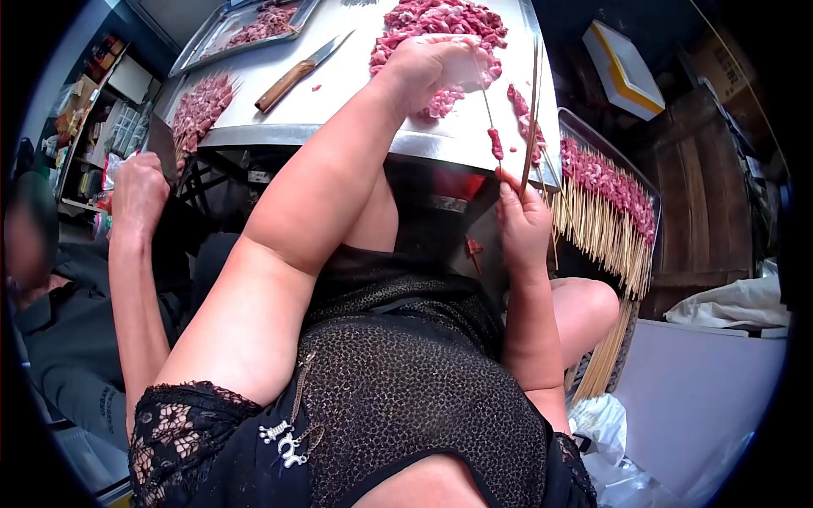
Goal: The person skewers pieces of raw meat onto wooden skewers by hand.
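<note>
A thin skewer (pixel 489 106) with a few red meat pieces (pixel 495 145) near its lower part runs between my two hands. My left hand (pixel 432 69), its fingers closed at the skewer's upper end, is over the front of a large pile of cut meat (pixel 440 25). Lower and to the right, my right hand (pixel 522 216) pinches the skewer just below the meat. Several bare sticks (pixel 534 118) also rise from that hand. Beyond them, more meat on a skewer (pixel 519 103) lies at the table's right side.
A wooden-handled knife (pixel 292 83) lies on the white table (pixel 339 110). At the left, a co-worker's hand (pixel 140 190) holds a dark blade beside stacked skewers (pixel 201 110). A metal tray (pixel 199 57) holds meat. Many filled skewers (pixel 605 182) fill a tray at the right.
</note>
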`<state>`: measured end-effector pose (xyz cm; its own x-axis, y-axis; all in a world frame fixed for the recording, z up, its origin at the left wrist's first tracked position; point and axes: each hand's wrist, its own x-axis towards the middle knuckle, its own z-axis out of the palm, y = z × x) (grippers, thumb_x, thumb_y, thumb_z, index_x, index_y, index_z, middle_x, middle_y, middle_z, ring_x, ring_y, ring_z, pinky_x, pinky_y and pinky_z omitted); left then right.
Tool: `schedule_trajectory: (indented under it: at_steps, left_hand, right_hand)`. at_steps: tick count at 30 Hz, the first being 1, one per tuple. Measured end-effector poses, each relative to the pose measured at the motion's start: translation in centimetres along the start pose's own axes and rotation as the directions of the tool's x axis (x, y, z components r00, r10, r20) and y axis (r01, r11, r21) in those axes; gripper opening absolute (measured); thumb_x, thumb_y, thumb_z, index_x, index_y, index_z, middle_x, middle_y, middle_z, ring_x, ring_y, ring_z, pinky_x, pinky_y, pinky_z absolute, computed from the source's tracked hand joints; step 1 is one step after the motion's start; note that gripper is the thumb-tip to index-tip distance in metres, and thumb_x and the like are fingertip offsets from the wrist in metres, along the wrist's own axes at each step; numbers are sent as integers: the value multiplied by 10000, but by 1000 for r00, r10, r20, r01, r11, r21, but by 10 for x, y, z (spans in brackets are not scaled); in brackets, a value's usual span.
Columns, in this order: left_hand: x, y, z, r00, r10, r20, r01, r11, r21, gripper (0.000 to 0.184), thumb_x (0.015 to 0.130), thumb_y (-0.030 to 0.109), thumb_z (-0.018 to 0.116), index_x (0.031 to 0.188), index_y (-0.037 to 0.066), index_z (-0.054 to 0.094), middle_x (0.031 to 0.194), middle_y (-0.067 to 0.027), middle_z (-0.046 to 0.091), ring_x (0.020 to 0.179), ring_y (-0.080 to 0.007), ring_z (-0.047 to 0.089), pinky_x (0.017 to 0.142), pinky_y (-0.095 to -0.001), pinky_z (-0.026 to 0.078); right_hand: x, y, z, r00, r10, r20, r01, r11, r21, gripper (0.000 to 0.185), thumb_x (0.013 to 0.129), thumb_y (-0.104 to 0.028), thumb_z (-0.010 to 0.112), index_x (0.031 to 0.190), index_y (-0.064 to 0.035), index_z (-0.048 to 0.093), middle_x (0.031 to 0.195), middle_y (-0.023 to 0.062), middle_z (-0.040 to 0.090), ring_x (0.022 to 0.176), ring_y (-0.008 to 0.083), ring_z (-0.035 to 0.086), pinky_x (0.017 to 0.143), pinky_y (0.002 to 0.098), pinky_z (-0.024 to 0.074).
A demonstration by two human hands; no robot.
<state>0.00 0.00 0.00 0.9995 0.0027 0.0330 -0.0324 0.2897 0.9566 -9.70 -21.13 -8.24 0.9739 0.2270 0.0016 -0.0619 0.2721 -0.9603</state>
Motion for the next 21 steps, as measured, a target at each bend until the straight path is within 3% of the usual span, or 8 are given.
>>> schedule_trajectory:
  at_steps: [2, 9, 12, 14, 15, 17, 21]
  left_hand:
    - [0, 0, -1, 1000, 0, 31, 6, 979, -203, 244, 967, 182, 416, 1036, -1, 562, 1054, -193, 629, 1006, -283, 620, 904, -387, 503]
    - [2, 2, 2, 1000, -26, 14, 29, 945, -325, 249, 982, 195, 387, 976, 16, 561, 1030, -178, 639, 985, -270, 629, 892, -377, 509]
    - [0, -1, 6, 998, 38, 45, -27, 973, -228, 263, 976, 229, 428, 1015, 10, 568, 1015, -162, 645, 977, -242, 633, 874, -346, 516]
    - [-2, -4, 12, 970, 240, 27, -241, 967, 77, 267, 946, 238, 503, 1042, 5, 591, 979, -116, 653, 942, -181, 635, 841, -299, 519]
    - [-1, -7, 13, 971, 239, 29, -241, 967, 79, 267, 946, 238, 503, 1042, 5, 591, 979, -116, 653, 942, -181, 635, 841, -299, 519]
    - [1, -13, 15, 915, 394, 84, -401, 912, 91, 265, 916, 223, 558, 1049, 1, 613, 948, -69, 651, 897, -129, 626, 811, -261, 513]
    - [-2, -17, 24, 909, 407, 85, -415, 898, 144, 255, 925, 227, 546, 1004, -4, 619, 899, -36, 637, 868, -103, 599, 820, -251, 489]
  right_hand:
    - [0, -1, 2, 999, 29, -14, -29, 999, -29, 223, 938, -72, 496, 1131, -7, 588, 645, -97, 426, 517, -3, 338, 459, 146, 248]
    - [5, 1, -4, 998, 55, -5, -55, 998, 22, 204, 933, -70, 505, 1106, -13, 596, 616, -86, 440, 484, -4, 346, 425, 146, 261]
    - [3, -9, -4, 992, 125, 18, -126, 988, 94, 215, 937, -81, 494, 1121, -12, 579, 604, -73, 434, 452, 3, 331, 395, 150, 251]
    - [1, -15, -1, 974, 215, 70, -225, 958, 180, 254, 935, -73, 479, 1168, -11, 558, 620, -81, 406, 468, 0, 307, 407, 152, 221]
    - [0, -17, 0, 974, 214, 69, -224, 957, 183, 254, 935, -73, 479, 1168, -11, 558, 620, -81, 406, 468, 0, 307, 407, 152, 221]
    - [0, -19, 2, 968, 231, 95, -248, 935, 252, 232, 941, -96, 482, 1141, -9, 560, 594, -53, 418, 417, 10, 295, 362, 160, 225]
    - [3, -18, 11, 976, 190, 111, -214, 932, 291, 246, 941, -99, 482, 1158, -2, 545, 597, -52, 415, 415, 10, 290, 364, 158, 225]
